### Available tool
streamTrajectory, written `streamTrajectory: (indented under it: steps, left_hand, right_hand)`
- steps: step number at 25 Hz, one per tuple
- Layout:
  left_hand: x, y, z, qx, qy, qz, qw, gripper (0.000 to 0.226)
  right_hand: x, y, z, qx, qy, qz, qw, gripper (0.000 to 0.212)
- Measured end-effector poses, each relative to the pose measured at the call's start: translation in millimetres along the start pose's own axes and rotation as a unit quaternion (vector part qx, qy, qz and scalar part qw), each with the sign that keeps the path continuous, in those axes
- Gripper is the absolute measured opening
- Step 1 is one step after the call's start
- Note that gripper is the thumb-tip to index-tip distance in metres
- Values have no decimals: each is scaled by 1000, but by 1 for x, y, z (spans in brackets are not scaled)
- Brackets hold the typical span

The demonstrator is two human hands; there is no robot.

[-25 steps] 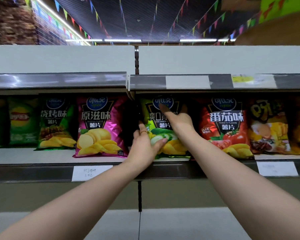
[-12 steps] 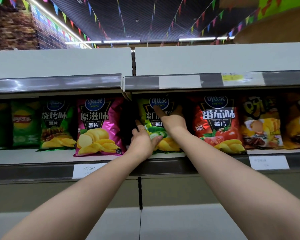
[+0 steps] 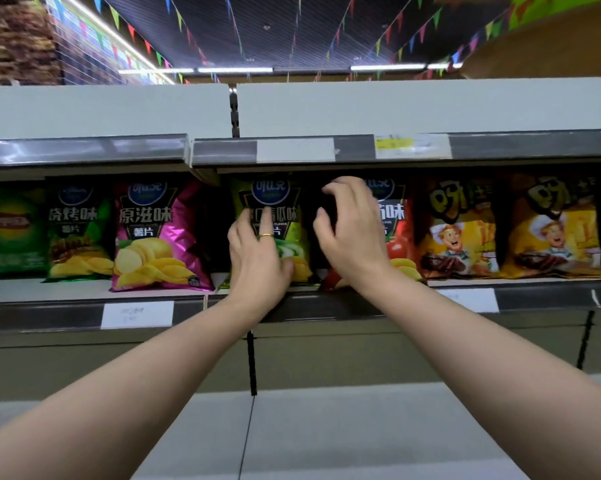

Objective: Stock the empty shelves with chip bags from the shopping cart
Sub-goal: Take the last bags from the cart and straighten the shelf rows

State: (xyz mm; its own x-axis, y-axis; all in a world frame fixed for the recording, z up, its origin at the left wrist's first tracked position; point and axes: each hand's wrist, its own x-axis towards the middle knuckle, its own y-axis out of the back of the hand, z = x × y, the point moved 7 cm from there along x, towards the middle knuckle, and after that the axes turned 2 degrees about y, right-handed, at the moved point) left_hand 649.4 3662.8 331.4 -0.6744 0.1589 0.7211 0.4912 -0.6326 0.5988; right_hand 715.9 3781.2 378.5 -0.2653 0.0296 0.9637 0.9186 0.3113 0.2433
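A lime-green cucumber chip bag (image 3: pixel 274 202) stands upright on the middle shelf (image 3: pixel 49 315). My left hand (image 3: pixel 257 258), with a ring on one finger, lies flat against the bag's lower front, fingers straight and thumb near its bottom edge. My right hand (image 3: pixel 351 230) hovers just to the right, in front of the left side of a red tomato chip bag (image 3: pixel 397 244). Its fingers are curled, and I cannot make out whether they grip that bag's edge. The shopping cart is out of view.
Left of the green bag stand a magenta bag (image 3: pixel 153 237), a green barbecue bag (image 3: pixel 74 237) and a green Lay's bag (image 3: pixel 15 230). Two yellow bags (image 3: pixel 454 230) (image 3: pixel 551 230) stand at the right. The upper shelf's edge (image 3: pixel 84 150) overhangs the bags. A bare white shelf (image 3: pixel 326 427) lies below.
My right hand left the top of the green bag and moved right, in front of the red bag, fingers curling. My left hand slid up the green bag's front and flattened.
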Motion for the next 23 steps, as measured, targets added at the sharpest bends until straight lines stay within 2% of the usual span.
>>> streamTrajectory:
  steps: [2,4,8,12,16,19,21,23]
  left_hand:
    - [-10,-9,20,-19,-13,-9,1000,77]
    - [-17,-22,34,-50,-9,-27,998,75]
    - [-22,-37,55,-110,-29,-59,992,76]
    - [-14,-50,69,-201,-1,-127,971,82]
    - [-4,-69,71,-211,16,-178,961,83]
    - [2,-77,70,-212,6,-198,957,84]
    - [6,-81,66,-224,12,-212,951,89]
    - [11,-86,65,-235,19,-231,944,93]
  right_hand:
    - [-9,17,27,-35,-11,30,999,36]
    - [-15,23,54,-83,-44,21,995,44]
    - [-27,6,89,-152,-157,-141,965,55]
    - [-28,-5,101,-97,-211,-177,956,52]
    - [-25,-10,108,-40,-229,-196,953,52]
    - [-31,3,114,69,-248,-163,953,73]
    - [-44,8,122,115,-303,-136,936,91]
    - [-50,6,133,128,-335,-131,924,91]
